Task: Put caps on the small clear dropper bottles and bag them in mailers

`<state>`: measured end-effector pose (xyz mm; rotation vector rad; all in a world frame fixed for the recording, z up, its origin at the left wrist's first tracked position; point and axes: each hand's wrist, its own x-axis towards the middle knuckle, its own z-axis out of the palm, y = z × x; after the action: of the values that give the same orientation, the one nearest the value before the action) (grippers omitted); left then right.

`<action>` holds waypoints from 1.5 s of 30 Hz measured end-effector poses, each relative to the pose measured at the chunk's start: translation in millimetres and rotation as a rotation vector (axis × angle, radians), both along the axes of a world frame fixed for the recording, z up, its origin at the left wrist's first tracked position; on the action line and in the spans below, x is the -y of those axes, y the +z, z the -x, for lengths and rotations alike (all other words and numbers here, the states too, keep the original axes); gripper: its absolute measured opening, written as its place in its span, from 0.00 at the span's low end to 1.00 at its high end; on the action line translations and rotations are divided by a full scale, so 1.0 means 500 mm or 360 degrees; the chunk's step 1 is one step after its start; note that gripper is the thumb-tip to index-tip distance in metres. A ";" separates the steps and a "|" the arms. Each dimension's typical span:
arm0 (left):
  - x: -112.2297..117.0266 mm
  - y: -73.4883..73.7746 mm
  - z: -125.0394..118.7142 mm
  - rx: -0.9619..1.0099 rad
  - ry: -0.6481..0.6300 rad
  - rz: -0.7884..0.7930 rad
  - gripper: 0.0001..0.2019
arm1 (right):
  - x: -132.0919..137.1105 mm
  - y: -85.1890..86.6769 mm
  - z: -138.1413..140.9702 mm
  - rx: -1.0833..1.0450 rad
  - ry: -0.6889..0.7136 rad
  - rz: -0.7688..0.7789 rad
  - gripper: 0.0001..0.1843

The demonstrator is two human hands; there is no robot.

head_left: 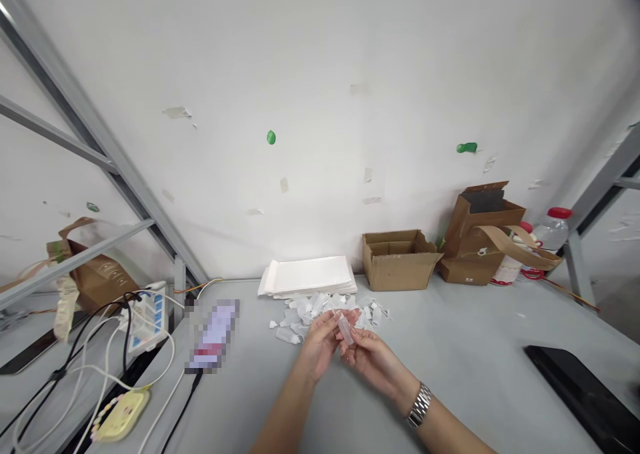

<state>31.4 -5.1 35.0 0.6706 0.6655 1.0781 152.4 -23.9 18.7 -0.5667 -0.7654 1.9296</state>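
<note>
One translucent bottle (346, 331) is above the desk (450, 361), clamped between left hand (323, 337) at its far end and right hand (369, 355) at its near end, presumably for steadiness; loose pieces (304, 307) lie within reach.

Runs, at left, from a power strip (150, 324) to a phone (215, 334) on the table (250, 407). Has a heap of small bottles (306, 306) at centre, just beyond the left hand (321, 334) and right hand (367, 356) — with a stack of envelopes (310, 275) behind it. Continues right, before the wall (320, 107), with a box (400, 274), a bag (465, 267), a jar (553, 229).
</note>
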 end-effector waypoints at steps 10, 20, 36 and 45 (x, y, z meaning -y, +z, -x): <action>-0.020 -0.023 0.004 0.0163 0.0211 -0.0027 0.13 | -0.033 0.027 -0.018 0.2475 -0.0857 -0.2059 0.10; -0.035 -0.034 0.016 0.0390 0.0364 0.0079 0.05 | -0.048 0.054 0.013 0.3060 -0.1159 -0.2732 0.13; -0.009 -0.012 -0.007 0.0090 0.0164 0.0078 0.11 | -0.023 0.020 -0.011 0.0680 -0.0068 -0.0509 0.21; -0.011 -0.022 -0.003 -0.0031 0.0079 -0.0061 0.13 | -0.006 0.010 -0.009 0.0901 -0.0333 -0.0586 0.18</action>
<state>32.9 0.4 24.1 0.7015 0.6824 1.1337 156.9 -20.7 23.6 -0.9329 -1.3257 1.3922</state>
